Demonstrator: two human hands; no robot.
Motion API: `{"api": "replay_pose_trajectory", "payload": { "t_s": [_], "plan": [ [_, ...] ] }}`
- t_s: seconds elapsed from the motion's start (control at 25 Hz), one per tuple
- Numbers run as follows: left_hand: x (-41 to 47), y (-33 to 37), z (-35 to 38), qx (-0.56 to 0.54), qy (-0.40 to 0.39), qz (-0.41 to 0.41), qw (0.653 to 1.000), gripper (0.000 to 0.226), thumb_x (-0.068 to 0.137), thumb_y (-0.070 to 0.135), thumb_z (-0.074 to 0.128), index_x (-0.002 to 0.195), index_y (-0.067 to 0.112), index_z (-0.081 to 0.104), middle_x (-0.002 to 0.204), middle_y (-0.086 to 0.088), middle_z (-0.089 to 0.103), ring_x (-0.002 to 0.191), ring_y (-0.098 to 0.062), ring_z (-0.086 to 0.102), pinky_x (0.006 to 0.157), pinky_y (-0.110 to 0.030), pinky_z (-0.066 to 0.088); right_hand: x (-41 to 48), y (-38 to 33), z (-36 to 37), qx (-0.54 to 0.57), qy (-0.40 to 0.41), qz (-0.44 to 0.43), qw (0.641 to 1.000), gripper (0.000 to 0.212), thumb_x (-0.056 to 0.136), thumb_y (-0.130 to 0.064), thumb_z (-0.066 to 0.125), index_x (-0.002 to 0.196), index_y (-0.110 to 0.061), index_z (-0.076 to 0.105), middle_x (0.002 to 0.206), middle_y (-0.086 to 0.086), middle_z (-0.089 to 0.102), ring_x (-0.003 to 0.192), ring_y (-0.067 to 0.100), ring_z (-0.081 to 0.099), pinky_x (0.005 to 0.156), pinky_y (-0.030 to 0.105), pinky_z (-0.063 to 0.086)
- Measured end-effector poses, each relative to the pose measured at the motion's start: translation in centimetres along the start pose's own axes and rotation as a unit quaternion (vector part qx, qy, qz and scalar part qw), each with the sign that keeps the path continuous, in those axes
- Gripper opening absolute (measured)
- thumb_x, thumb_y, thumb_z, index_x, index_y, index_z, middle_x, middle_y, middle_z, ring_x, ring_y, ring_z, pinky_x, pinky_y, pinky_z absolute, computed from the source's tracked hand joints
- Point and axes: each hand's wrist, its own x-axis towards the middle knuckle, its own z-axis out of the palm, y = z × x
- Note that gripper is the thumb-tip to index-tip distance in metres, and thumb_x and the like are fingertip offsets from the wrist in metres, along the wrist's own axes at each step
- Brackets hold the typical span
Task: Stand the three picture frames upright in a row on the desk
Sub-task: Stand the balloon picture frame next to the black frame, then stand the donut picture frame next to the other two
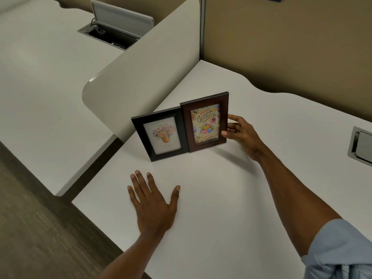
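Note:
Two picture frames stand upright side by side on the white desk (221, 198). The black frame (160, 135) on the left holds a flower picture. Touching its right edge is the dark brown frame (205, 121) with a "Happy Birthday" card. My right hand (240, 133) grips the brown frame's right edge, thumb on the front, fingers behind. My left hand (152, 200) lies flat on the desk in front of the frames, fingers spread, holding nothing. A third frame is not in view.
A white curved divider panel (141, 73) rises just behind and left of the frames. A grey cable hatch (361, 146) is set into the desk at the right. Another desk with an open cable box (118, 23) lies beyond the divider. Tan partition walls stand behind.

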Motion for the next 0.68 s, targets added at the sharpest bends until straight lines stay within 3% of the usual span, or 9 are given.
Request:
{"api": "replay_pose_trajectory", "payload": {
  "t_s": [0.16, 0.28, 0.44, 0.52, 0.68],
  "plan": [
    [-0.1, 0.1, -0.3, -0.009, -0.003, 0.004, 1.0, 0.111, 0.094, 0.088, 0.022, 0.172, 0.01, 0.012, 0.182, -0.016, -0.008, 0.169, -0.034, -0.014, 0.136, -0.061, 0.004, -5.6, 1.0, -1.9, -0.051, 0.091, -0.004, 0.995, 0.083, 0.074, -0.038, 0.089, 0.147, -0.024, 0.052, 0.134, 0.009, 0.065, 0.124, 0.026, 0.066, 0.109, 0.042, 0.055],
    [-0.4, -0.1, -0.4, -0.012, -0.013, 0.019, 1.0, 0.108, 0.095, 0.085, 0.022, 0.171, 0.008, 0.014, 0.182, -0.019, -0.005, 0.169, -0.036, -0.012, 0.136, -0.061, 0.002, -11.0, 1.9, -2.8, -0.064, 0.122, 0.01, 0.99, 0.071, 0.079, -0.032, 0.09, 0.142, -0.028, 0.057, 0.13, 0.003, 0.068, 0.119, 0.024, 0.069, 0.109, 0.047, 0.055],
    [-0.9, 0.6, -0.3, -0.047, 0.004, 0.04, 0.998, 0.093, 0.102, 0.069, 0.03, 0.162, -0.002, 0.036, 0.176, -0.029, 0.019, 0.167, -0.044, 0.012, 0.134, -0.064, 0.017, -18.8, 3.2, -3.3, -0.087, 0.169, 0.035, 0.981, 0.065, 0.082, -0.029, 0.089, 0.14, -0.032, 0.059, 0.125, -0.006, 0.071, 0.111, 0.016, 0.072, 0.103, 0.045, 0.058],
    [-2.4, 2.2, -0.1, -0.065, 0.002, 0.068, 0.996, 0.078, 0.104, 0.053, 0.036, 0.154, -0.006, 0.046, 0.171, -0.032, 0.03, 0.163, -0.048, 0.024, 0.131, -0.065, 0.025, -23.2, 4.0, -3.3, -0.087, 0.215, 0.041, 0.972, 0.062, 0.082, -0.029, 0.089, 0.137, -0.033, 0.06, 0.122, -0.008, 0.073, 0.108, 0.012, 0.073, 0.1, 0.043, 0.06],
    [-9.1, 8.5, 0.9, -0.104, -0.077, 0.173, 0.976, 0.069, 0.104, 0.048, 0.042, 0.155, 0.001, 0.046, 0.174, -0.026, 0.026, 0.165, -0.041, 0.021, 0.133, -0.057, 0.022, -31.6, 6.0, -2.2, -0.059, 0.322, 0.053, 0.943, 0.052, 0.084, -0.021, 0.087, 0.13, -0.03, 0.064, 0.115, -0.008, 0.075, 0.102, 0.011, 0.074, 0.091, 0.04, 0.063]
  ]
}}
